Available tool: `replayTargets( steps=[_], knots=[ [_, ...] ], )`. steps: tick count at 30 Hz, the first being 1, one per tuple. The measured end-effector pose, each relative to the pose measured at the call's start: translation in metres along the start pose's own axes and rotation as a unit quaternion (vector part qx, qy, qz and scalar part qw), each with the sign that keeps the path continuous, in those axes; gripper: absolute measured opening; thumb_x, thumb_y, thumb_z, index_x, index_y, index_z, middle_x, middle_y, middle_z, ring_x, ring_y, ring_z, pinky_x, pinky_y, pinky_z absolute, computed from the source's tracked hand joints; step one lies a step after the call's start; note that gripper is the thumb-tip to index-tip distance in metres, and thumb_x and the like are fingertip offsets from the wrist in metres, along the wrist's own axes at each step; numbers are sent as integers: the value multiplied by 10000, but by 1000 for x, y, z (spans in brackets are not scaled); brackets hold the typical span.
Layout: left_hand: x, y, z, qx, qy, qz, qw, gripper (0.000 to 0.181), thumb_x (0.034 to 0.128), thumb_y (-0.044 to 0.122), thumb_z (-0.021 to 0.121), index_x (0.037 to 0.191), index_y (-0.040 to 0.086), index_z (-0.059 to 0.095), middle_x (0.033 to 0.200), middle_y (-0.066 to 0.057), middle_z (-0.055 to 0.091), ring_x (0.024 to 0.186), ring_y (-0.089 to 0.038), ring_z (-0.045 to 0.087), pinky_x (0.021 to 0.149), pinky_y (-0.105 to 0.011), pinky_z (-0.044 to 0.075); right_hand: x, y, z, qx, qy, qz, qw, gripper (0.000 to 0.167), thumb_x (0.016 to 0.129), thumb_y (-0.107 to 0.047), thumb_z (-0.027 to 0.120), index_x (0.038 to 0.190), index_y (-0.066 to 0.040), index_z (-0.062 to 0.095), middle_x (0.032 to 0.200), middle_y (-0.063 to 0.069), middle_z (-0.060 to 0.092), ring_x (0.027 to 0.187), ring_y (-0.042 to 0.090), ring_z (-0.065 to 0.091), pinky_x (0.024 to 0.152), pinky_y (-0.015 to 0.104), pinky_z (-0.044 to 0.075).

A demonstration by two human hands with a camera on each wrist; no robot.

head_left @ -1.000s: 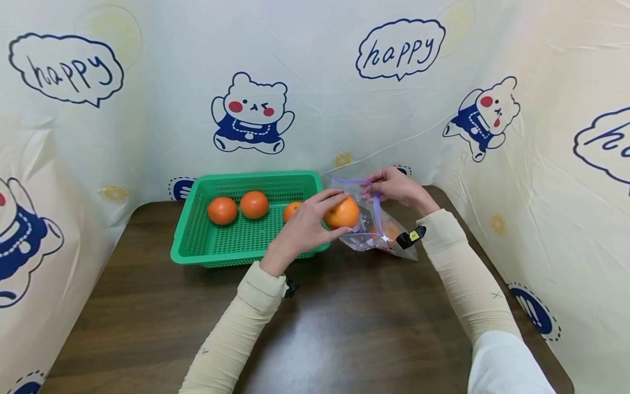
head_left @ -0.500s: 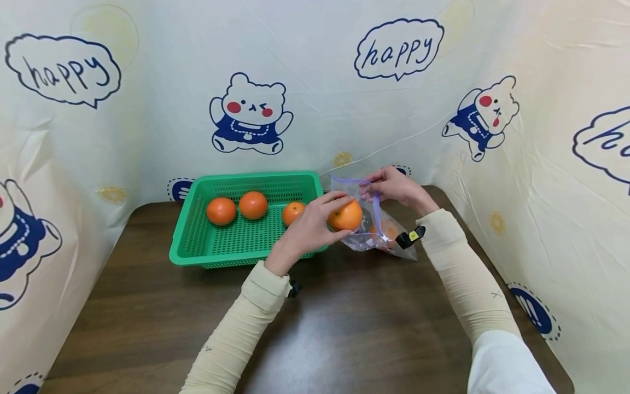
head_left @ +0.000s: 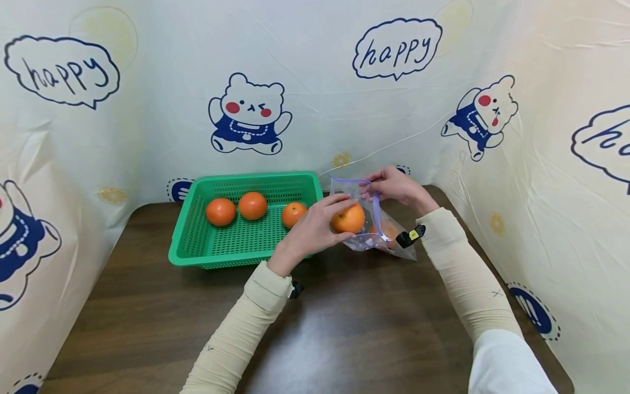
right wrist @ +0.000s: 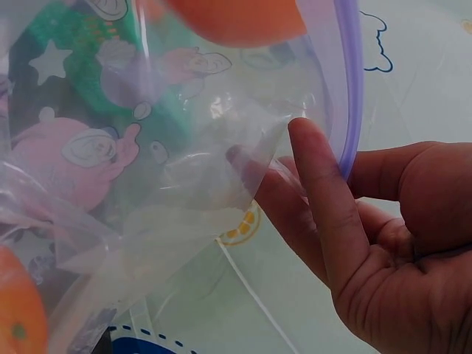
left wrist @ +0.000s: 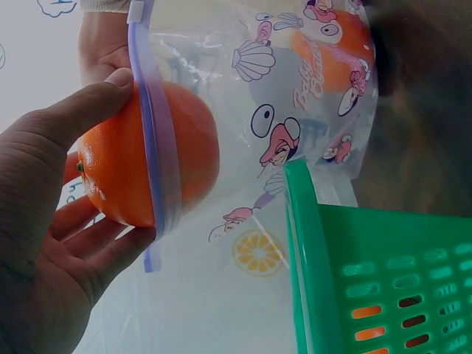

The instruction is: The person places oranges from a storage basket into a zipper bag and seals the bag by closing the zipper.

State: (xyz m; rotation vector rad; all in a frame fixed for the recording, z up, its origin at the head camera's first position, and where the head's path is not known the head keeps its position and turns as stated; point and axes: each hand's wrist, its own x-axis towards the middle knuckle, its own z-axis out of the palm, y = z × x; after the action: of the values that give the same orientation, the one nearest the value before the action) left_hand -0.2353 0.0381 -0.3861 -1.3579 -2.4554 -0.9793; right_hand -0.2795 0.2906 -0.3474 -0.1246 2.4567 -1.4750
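My left hand [head_left: 315, 227] grips an orange [head_left: 348, 218] at the mouth of a clear zip bag. In the left wrist view the bag's purple zip edge [left wrist: 153, 140] crosses the fruit, with its far half inside and its stem side outside. My right hand [head_left: 396, 185] pinches the bag's rim between thumb and fingers, keeping the mouth apart. Printed cartoon figures cover the zip bag [right wrist: 169, 214]. Another orange [left wrist: 339, 55] lies deeper in the bag. Left of the bag is a green basket [head_left: 216, 261] with three oranges [head_left: 220, 212], one partly behind my left hand.
Everything stands on a dark wooden table [head_left: 344, 317]. A white curtain [head_left: 315, 120] printed with bears and lettering encloses the back and sides, close behind the basket and bag. The basket's near right corner is close beside my left hand.
My left hand has moved slightly right, taking the orange further into the bag's mouth. The right hand stays in place on the bag's rim.
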Motion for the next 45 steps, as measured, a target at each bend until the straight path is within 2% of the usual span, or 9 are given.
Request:
replayTargets(
  steps=[10, 28, 36, 38, 40, 45],
  knots=[
    [-1, -1, 4, 84, -2, -15, 10000, 663, 815, 273, 878, 1396, 89, 617, 1420, -106, 577, 1221, -258, 594, 1029, -387, 537, 2, -3, 2, -26, -41, 69, 10000, 301, 1041, -10, 511, 1299, 118, 598, 1183, 289, 690, 907, 218, 747, 790, 290, 621],
    [-4, -5, 9, 55, 6, -146, 9999, 630, 844, 323, 849, 1389, 97, 627, 1402, -93, 593, 1172, -243, 614, 999, -384, 552, 2, 0, 0, 90, 3, 6, 10000, 295, 1041, 2, 510, 1293, 128, 596, 1180, 311, 684, 928, 262, 754, 777, 295, 623],
    [-5, -5, 10, 70, -57, -202, 9998, 582, 889, 365, 798, 1381, 103, 633, 1405, -85, 591, 1173, -234, 612, 999, -369, 550, 1, -1, -1, 105, -5, 20, 9999, 296, 1043, 1, 506, 1293, 130, 594, 1182, 313, 681, 912, 243, 754, 778, 297, 623],
    [-4, -5, 11, 38, -46, -206, 9998, 551, 904, 357, 784, 1369, 98, 642, 1409, -86, 591, 1176, -237, 616, 999, -369, 551, 0, -1, -2, 103, -23, 11, 9999, 298, 1043, -1, 505, 1293, 135, 592, 1180, 310, 683, 909, 236, 753, 778, 298, 624],
    [-4, -6, 11, -10, -3, -161, 9999, 512, 915, 320, 777, 1353, 87, 651, 1407, -95, 594, 1121, -247, 639, 948, -358, 571, 1, -1, -2, 137, -20, 10, 9999, 296, 1044, -3, 503, 1289, 135, 596, 1173, 304, 687, 904, 230, 752, 776, 299, 625],
    [-4, -7, 11, 3, 98, -11, 10000, 459, 914, 232, 776, 1336, 87, 666, 1377, -92, 619, 1110, -236, 659, 943, -347, 576, 2, 1, -3, 107, 15, -25, 9999, 292, 1044, -9, 507, 1282, 132, 603, 1154, 293, 699, 878, 203, 751, 772, 312, 627]
  ],
)
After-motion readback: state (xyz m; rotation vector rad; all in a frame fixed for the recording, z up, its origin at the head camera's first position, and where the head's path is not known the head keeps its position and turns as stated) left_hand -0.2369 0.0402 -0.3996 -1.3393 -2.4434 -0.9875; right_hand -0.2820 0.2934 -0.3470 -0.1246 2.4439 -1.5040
